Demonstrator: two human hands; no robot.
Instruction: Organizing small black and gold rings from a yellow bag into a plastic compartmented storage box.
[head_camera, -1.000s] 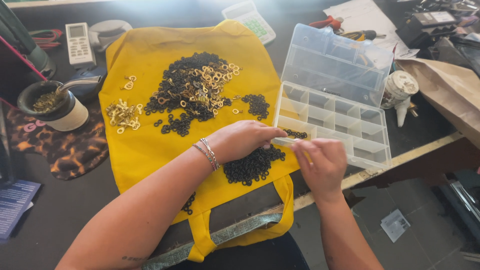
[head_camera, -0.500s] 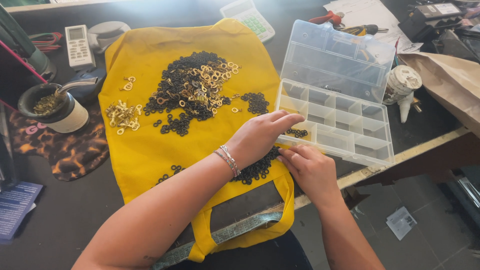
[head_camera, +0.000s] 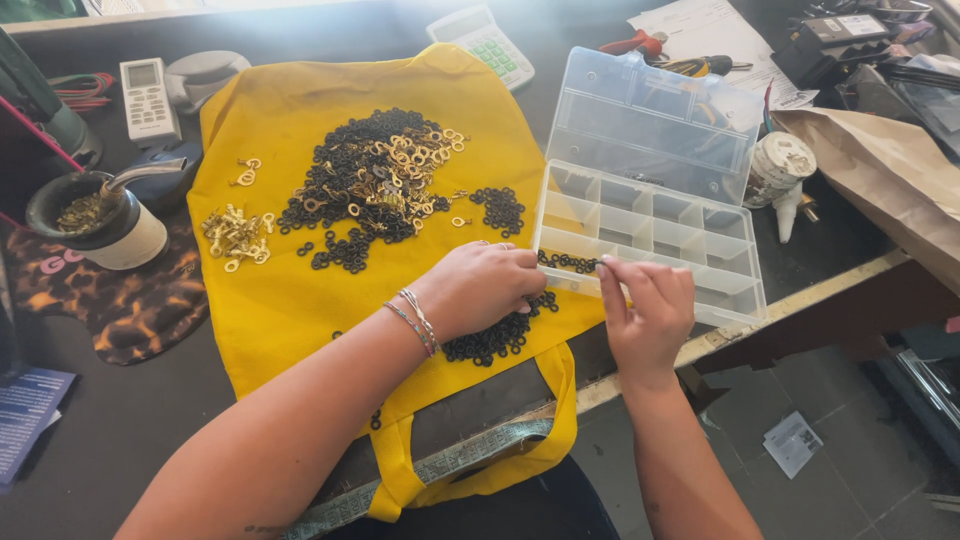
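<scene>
Small black rubber rings (head_camera: 495, 338) are heaped on the yellow cloth bag (head_camera: 300, 300) near the tabletop's front edge. The curled left hand (head_camera: 480, 285) rests over them, feeding the clear plastic compartment box (head_camera: 650, 245), whose near-left corner is pinched by the right hand (head_camera: 645, 315), apparently steadying it.

Black rings (head_camera: 495, 338), yellow cloth bag (head_camera: 290, 300), leopard-print mat (head_camera: 130, 310)

Bare yellow cloth (head_camera: 290, 300) left of left hand (head_camera: 480, 285); organiser box (head_camera: 650, 240) blocks right.
</scene>
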